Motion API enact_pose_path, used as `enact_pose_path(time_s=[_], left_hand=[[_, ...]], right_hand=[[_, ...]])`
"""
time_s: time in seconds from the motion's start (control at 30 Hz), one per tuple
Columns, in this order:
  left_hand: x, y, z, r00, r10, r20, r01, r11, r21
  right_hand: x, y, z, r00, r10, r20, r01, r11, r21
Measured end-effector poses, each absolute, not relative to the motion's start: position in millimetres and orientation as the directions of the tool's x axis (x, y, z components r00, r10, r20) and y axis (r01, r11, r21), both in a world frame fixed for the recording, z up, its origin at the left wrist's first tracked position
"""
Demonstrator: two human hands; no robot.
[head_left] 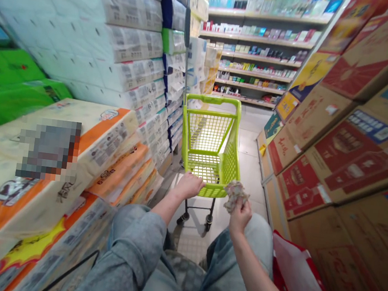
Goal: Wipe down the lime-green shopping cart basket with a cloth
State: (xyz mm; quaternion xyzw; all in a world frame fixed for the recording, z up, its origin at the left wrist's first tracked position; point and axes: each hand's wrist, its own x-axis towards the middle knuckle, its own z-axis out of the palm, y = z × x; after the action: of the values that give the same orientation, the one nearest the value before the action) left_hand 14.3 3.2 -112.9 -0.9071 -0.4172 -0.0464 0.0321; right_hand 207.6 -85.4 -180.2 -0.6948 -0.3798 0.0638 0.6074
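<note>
A lime-green shopping cart (213,133) with a plastic grid basket stands just in front of my knees, and nothing lies in the basket. My left hand (189,185) is wrapped round the near left rim of the cart. In my right hand (241,215) is a crumpled, pale, patterned cloth (235,193), pinched between thumb and fingers beside the cart's near right corner. The cloth hides part of that corner; whether it touches the rim I cannot tell.
Stacked tissue packs (128,43) rise on the left, with a large orange-and-cream pack (111,130) nearer me. Cardboard cartons (351,155) wall the right side. A red-and-white bag (305,277) is by my right leg. Shelves (261,59) of small boxes cross the aisle's far end.
</note>
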Motion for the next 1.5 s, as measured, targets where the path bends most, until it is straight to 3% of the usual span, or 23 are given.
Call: enact_pose_path(time_s=[0.17,0.4,0.53,0.6,0.73,0.93,1.1,1.27,1.5], left_hand=[[19.1,1.6,-112.0,0.633,0.763,0.131,0.771,-0.636,-0.021],[14.8,-0.5,-110.1,0.638,0.753,0.162,0.763,-0.647,0.0],[10.4,0.0,-110.6,0.642,0.751,0.154,0.759,-0.651,0.005],[10.8,0.3,-111.1,0.64,0.754,0.147,0.761,-0.648,0.009],[16.2,0.7,-111.6,0.632,0.763,0.14,0.768,-0.64,0.023],[22.0,3.2,-110.1,0.622,0.772,0.132,0.775,-0.631,0.037],[20.9,3.8,-107.6,0.617,0.78,0.1,0.782,-0.623,0.032],[22.8,0.5,-106.6,0.609,0.785,0.117,0.785,-0.617,0.053],[26.1,0.7,-106.7,0.601,0.79,0.12,0.79,-0.61,0.058]], right_hand=[[168.8,-65.7,-195.1,0.671,0.649,0.358,0.466,0.006,-0.885],[127.7,-66.8,-219.6,0.601,0.78,0.172,0.325,-0.042,-0.945],[148.2,-78.4,-228.0,0.748,0.662,0.052,0.212,-0.164,-0.963],[156.1,-79.6,-222.8,0.789,0.611,0.071,0.224,-0.178,-0.958],[152.7,-69.7,-202.6,0.703,0.686,0.188,0.333,-0.084,-0.939],[151.1,-60.8,-192.4,0.607,0.756,0.244,0.435,-0.059,-0.899],[168.9,-73.6,-199.1,0.481,0.862,0.161,0.462,-0.093,-0.882],[171.2,-73.8,-214.3,0.649,0.761,0.008,0.345,-0.285,-0.894],[149.7,-56.5,-194.6,0.724,0.687,0.065,0.23,-0.152,-0.961]])
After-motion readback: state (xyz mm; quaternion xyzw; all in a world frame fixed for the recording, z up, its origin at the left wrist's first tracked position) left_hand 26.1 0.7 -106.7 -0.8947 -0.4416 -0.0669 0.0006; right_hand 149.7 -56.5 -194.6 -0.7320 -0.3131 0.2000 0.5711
